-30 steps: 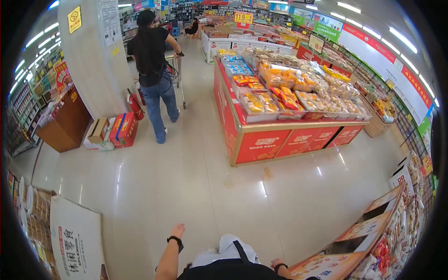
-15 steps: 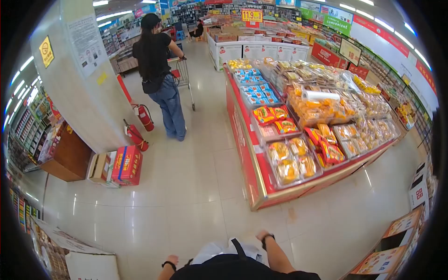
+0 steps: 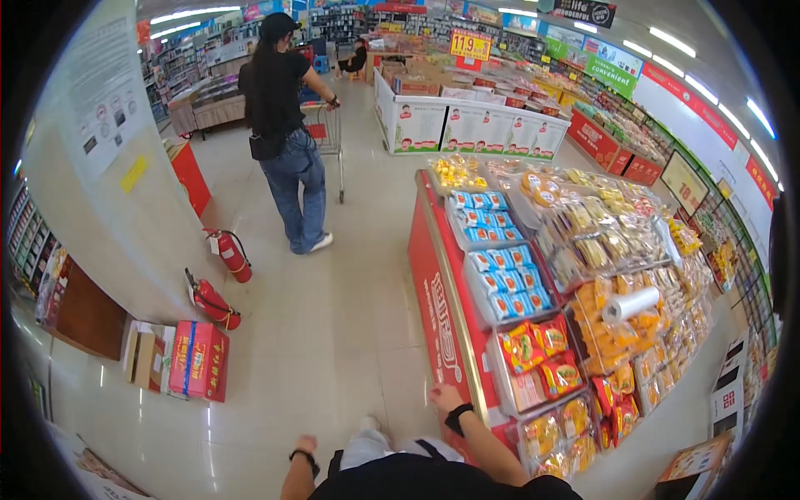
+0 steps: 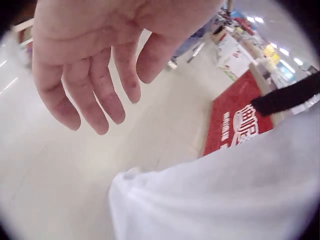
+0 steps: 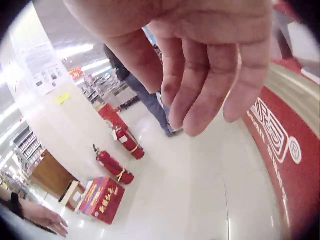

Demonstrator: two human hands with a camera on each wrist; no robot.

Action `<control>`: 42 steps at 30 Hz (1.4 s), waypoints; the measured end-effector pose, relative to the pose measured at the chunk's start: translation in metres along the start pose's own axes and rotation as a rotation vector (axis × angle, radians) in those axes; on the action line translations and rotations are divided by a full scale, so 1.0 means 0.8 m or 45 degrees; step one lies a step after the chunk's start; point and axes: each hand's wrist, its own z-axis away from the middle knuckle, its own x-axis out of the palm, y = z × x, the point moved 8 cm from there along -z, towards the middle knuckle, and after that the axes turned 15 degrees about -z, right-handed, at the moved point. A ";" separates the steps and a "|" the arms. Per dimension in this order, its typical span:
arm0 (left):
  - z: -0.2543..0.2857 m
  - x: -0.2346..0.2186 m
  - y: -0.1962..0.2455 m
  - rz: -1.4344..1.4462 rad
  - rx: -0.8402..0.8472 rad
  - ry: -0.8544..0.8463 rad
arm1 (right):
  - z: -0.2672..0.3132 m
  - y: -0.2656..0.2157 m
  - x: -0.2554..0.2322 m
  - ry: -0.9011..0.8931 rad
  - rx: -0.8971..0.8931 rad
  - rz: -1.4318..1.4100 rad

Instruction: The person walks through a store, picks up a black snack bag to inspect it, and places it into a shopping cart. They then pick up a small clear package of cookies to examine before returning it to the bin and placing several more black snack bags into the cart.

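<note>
Since 0.5 s earlier, the right hand (image 3: 447,397) had moved from short of the near corner of the red stand (image 3: 427,283) to just beside its long side. Its fingers were lightly bent and close together, holding nothing; whether they touched the stand could not be told. The left hand (image 4: 100,55) hung above the floor (image 4: 165,120), well apart from the stand, its fingers loosely bent with narrow gaps, likewise holding nothing. On the stand, to the right of both hands, lay blue packs (image 3: 504,279), red packs (image 3: 542,354) and, farther over, a white roll (image 3: 631,305) on orange packs (image 3: 596,329). To the left, 2 extinguishers (image 3: 232,256) and a red box (image 3: 200,360) were beside a pillar (image 3: 158,200). Ahead, 1 person (image 3: 279,92) held a cart (image 3: 339,142).
</note>
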 end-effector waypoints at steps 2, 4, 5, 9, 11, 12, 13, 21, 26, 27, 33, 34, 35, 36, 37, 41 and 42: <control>-0.084 -0.157 0.000 -0.012 0.059 0.381 | -0.056 -0.029 -0.041 0.087 -0.032 -0.136; -0.118 -0.305 -0.005 1.159 -0.268 0.325 | -0.110 -0.025 -0.077 0.257 0.052 -0.473; -0.153 -0.363 0.005 1.242 -0.185 0.396 | -0.139 -0.030 -0.092 0.286 0.131 -0.601; -0.295 -0.475 0.020 1.521 0.052 0.438 | -0.274 -0.046 -0.141 0.273 0.172 -0.723; -0.346 -0.494 0.007 1.550 0.020 0.411 | -0.369 -0.005 -0.143 0.255 0.192 -0.802; -0.368 -0.499 0.004 1.596 0.005 0.382 | -0.414 0.006 -0.148 0.249 0.209 -0.862; -0.390 -0.493 -0.006 1.418 -0.071 0.285 | -0.444 -0.057 -0.176 0.340 0.074 -0.718; -0.476 -0.432 -0.126 -0.076 0.156 -0.203 | -0.748 -0.228 -0.205 0.188 -0.100 -0.904; -0.569 -0.403 -0.159 1.086 -0.439 -0.617 | -0.904 -0.307 -0.218 0.163 -0.110 -1.359; -0.596 -0.410 -0.154 1.228 -0.496 -0.689 | -0.940 -0.307 -0.222 0.174 -0.110 -1.355; -0.844 -0.664 -0.162 -0.193 0.147 -0.289 | -1.130 -0.276 -0.289 0.595 -0.043 -1.480; -0.902 -0.706 -0.166 -0.225 0.167 -0.230 | -1.154 -0.277 -0.299 0.596 -0.036 -1.468; -0.958 -0.753 -0.172 -0.067 0.128 -0.122 | -1.179 -0.276 -0.313 0.645 -0.034 -1.517; -1.005 -0.796 -0.174 -0.063 0.130 -0.127 | -1.201 -0.274 -0.324 0.695 -0.032 -1.571; -1.052 -0.858 -0.179 -0.015 0.086 0.139 | -1.223 -0.271 -0.334 0.753 -0.022 -1.577; -1.125 -1.095 -0.167 1.423 -0.157 0.420 | -1.303 -0.245 -0.360 0.879 0.017 -1.503; -1.161 -1.122 -0.162 1.394 -0.085 0.431 | -1.324 -0.234 -0.362 0.876 0.026 -1.513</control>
